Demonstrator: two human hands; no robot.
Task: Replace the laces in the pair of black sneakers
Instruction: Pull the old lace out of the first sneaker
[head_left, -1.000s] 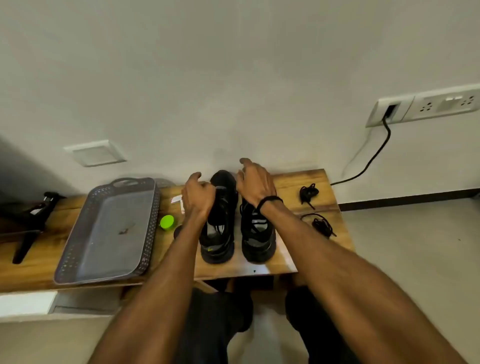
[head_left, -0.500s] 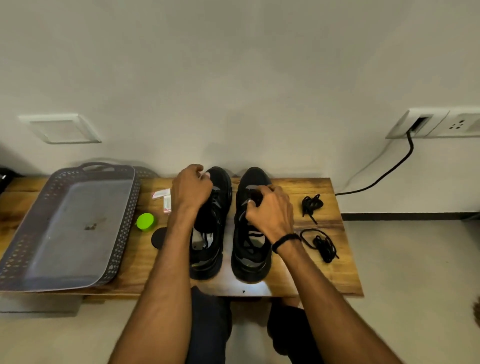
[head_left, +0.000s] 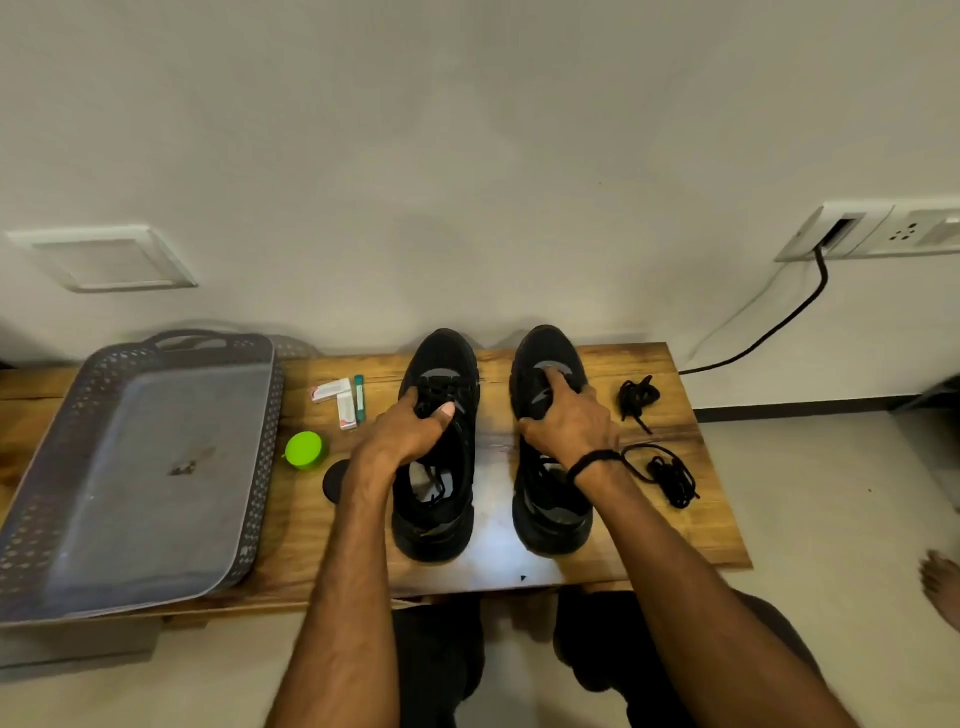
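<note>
Counter (head_left: 296, 519) sits against the wall. Left hand (head_left: 410, 431) holds the left sneaker (head_left: 441, 519), right hand (head_left: 569, 426) holds the right sneaker (head_left: 550, 519). Both sneakers stand on the counter, side by side with a gap, toes to the wall. Left of left hand: cap (head_left: 305, 451) and disc (head_left: 335, 480) by the wrist, small boxes (head_left: 332, 391) and tube (head_left: 359, 397) further back, tray (head_left: 156, 493) beyond them. Right of right hand: far lace bundle (head_left: 638, 397) beside the fingers, near lace bundle (head_left: 667, 475) beside the wrist.
</note>
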